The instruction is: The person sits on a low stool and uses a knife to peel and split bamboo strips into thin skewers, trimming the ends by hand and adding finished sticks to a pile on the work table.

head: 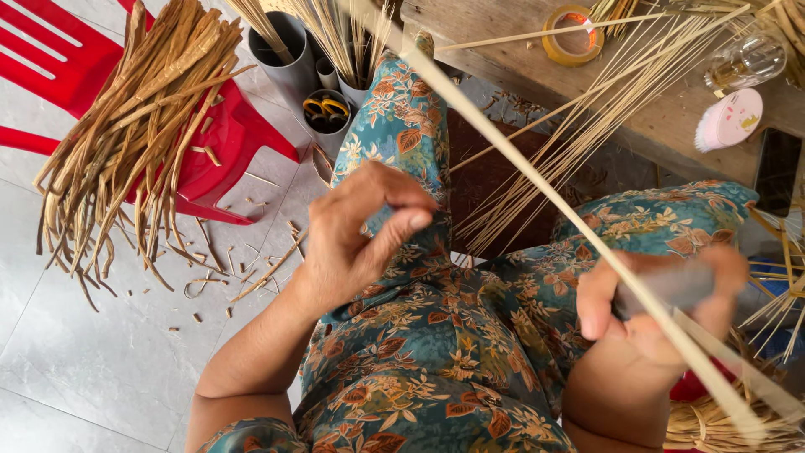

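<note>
A long pale bamboo strip (pixel 537 189) runs diagonally from the top centre to the lower right of the frame. My right hand (pixel 662 294) closes around it and a grey blade (pixel 671 285). My left hand (pixel 360 239) is curled, pinching something I cannot make out. Thin finished slivers (pixel 587 126) fan across the wooden bench (pixel 503 63) above; thicker dried strips (pixel 142 126) wait on the red chair (pixel 226 134), upper left, apparently unworked.
</note>
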`<state>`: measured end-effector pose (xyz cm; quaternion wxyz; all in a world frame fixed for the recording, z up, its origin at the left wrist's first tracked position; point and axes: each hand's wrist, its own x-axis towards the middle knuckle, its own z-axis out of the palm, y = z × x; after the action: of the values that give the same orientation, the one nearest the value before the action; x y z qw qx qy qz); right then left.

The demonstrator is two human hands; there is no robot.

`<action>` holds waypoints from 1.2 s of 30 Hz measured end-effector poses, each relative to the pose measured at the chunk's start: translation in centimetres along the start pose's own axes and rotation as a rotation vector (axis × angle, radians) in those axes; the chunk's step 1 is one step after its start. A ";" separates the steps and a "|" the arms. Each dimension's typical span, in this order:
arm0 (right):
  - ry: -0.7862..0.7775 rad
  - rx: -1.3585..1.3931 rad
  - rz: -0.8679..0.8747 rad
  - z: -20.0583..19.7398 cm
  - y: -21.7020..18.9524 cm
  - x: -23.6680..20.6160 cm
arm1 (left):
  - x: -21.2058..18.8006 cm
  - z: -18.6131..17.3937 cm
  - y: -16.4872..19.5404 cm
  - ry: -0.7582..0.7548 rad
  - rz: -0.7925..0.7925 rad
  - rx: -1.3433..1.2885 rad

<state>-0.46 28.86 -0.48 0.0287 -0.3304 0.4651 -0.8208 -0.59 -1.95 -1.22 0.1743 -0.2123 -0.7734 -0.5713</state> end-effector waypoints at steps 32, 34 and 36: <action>0.412 -0.351 0.252 -5.2 5.2 1.4 | -4.9 -0.6 -1.7 -0.643 -0.303 -0.021; 0.413 -0.370 0.231 -4.7 5.2 1.0 | -4.1 -0.3 -2.1 -0.637 -0.280 -0.047; 0.387 -0.429 0.228 -3.9 5.4 0.7 | -2.9 0.2 -2.3 -0.600 -0.259 -0.100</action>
<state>-4.65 28.45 -5.71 -0.0389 -0.1121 0.6585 -0.7432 0.67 -2.70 -4.65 -0.1459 -0.2794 -0.7818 -0.5380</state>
